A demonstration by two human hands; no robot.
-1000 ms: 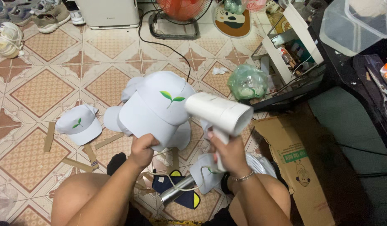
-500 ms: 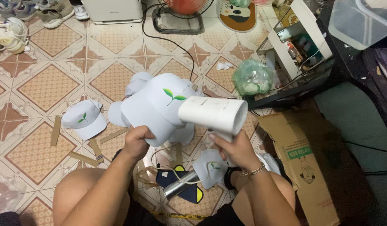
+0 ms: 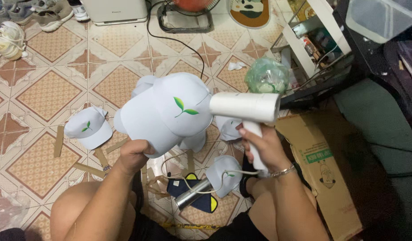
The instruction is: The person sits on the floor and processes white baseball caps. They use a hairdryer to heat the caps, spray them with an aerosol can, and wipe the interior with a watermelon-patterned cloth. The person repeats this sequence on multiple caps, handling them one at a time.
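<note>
White cap [image 3: 168,114] with a green leaf mark sits clamped by its edge in my left hand [image 3: 133,155], raised over the tiled floor [image 3: 41,91]. My right hand [image 3: 261,145] is closed around the white hair dryer [image 3: 246,109], nozzle touching the crown. I judge blowing is underway; next needs steady aim.
</note>
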